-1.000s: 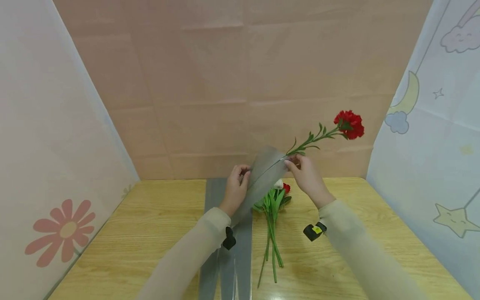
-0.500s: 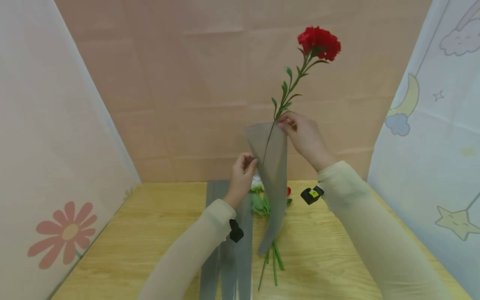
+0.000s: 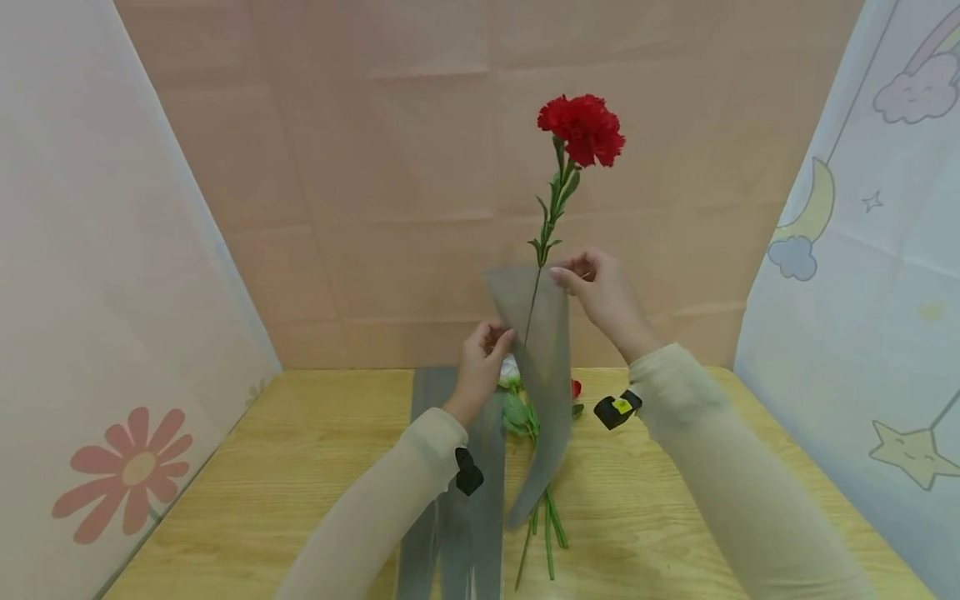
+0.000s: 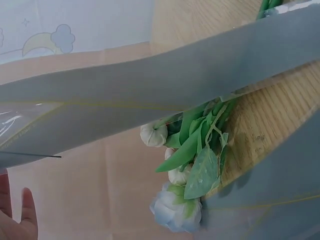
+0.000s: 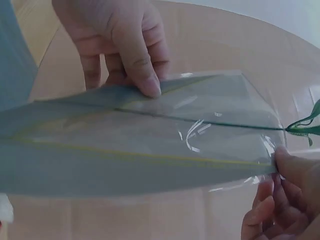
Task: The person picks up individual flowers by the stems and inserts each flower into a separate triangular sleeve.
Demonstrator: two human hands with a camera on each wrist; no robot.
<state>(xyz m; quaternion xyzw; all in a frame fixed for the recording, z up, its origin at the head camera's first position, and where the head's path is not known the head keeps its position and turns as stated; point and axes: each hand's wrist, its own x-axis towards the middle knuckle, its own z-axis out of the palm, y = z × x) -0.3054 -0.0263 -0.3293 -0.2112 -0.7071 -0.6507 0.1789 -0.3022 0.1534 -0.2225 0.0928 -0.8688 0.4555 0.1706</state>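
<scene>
A grey flower sleeve with a clear front and yellow lines hangs upright, its narrow end downward. Inside it runs the thin stem of a red carnation, whose bloom and leaves stand above the sleeve's mouth. My left hand pinches the sleeve's left edge below the mouth; in the right wrist view its thumb lies over the film. At the upper right corner of the mouth, my right hand grips the film between thumb and fingers, beside the stem. The stem's lower end is hidden by the grey part.
Behind the sleeve lies a bunch of flowers on the wooden table, with green stems, a pale blue rose and a red bloom. More grey sleeves lie left of it. Printed cloth walls enclose the sides and back.
The carnation and sleeve have swung from a rightward slant to nearly upright, rising and then dipping slightly. My right hand has moved up and left with them; the left hand keeps hold of the edge.
</scene>
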